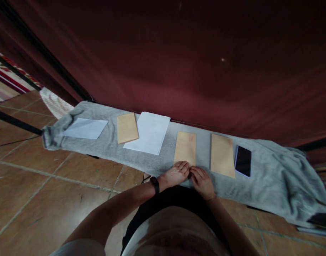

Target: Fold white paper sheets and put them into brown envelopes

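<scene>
Biggest thing here is the dark red curtain (163, 64) hanging beyond the fingertips, on the far side of everything. Next up is the tiled floor (26, 192), mostly off to the left of the fingers and lower down. Then there's the grey cloth (264, 185), kinda rumpled, running out both ways under the hands.

Paper stuff: a small stack of white sheets (152, 133) lies left of the fingers and a bit farther out, and a lone white sheet (85, 128) sits well left of them. The right-hand envelope (222, 155), tan, is near the fingers on their right. The middle envelope (185, 147) is the one being handled, stretching away from the fingertips with its near end right under them. The left-hand envelope (127, 128) is well left, overlapping the stack's edge.

As for the hands, left hand (177, 173) and right hand (203, 182) both have bent fingers, tips close together at that near end. Can't tell how tightly either one pinches, thumbs are mostly hidden. Phone (243, 161) lies right of the fingers, past the right-hand envelope. Smallest: a black wristband (154, 185), behind the left fingers.
</scene>
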### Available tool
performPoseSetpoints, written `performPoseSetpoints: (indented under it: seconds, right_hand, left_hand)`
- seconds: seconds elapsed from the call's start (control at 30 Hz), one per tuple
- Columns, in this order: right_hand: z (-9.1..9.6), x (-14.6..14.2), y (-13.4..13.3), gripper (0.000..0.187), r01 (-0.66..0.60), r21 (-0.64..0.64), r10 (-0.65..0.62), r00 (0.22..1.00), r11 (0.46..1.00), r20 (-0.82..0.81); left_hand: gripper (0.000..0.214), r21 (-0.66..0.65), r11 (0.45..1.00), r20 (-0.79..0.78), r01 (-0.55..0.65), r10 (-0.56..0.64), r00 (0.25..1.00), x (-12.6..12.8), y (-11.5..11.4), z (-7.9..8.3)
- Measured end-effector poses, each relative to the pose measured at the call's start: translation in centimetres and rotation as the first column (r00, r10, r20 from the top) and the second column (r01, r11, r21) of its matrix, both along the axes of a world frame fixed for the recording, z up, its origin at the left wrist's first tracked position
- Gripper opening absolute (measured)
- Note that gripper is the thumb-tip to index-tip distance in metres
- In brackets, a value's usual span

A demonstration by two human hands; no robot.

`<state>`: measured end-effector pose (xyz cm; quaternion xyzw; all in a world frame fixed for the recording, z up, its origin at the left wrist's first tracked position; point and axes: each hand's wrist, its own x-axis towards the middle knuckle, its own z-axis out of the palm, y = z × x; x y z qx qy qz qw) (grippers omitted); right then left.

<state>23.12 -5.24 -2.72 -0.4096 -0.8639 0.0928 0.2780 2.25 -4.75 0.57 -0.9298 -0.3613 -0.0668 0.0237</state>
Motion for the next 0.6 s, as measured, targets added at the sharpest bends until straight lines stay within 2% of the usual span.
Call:
performPoseSetpoints:
  seconds: [0.2,0.4,0.6]
  right_hand:
    - [-0.1,-0.5,0.5,0.030,0.081,-0.017,-0.081,0.996,0.997,-0.039]
    - [0.0,-1.5,0.9,0.029,0.161,-0.029,-0.163,0.983,0.987,-0.086]
    - [0.3,-1.9,0.8,0.029,0.204,-0.015,-0.205,0.977,0.979,-0.055]
  left_hand:
    - [0.037,-0.094,0.995,0.116,-0.044,0.055,0.992,-0.8,0.3,-0.2]
    - [0.039,-0.136,0.986,0.248,-0.097,0.129,0.960,-1.0,0.6,-0.9]
    - [0.038,-0.118,0.989,0.249,-0.085,0.112,0.962,-1.2,0.5,-1.1]
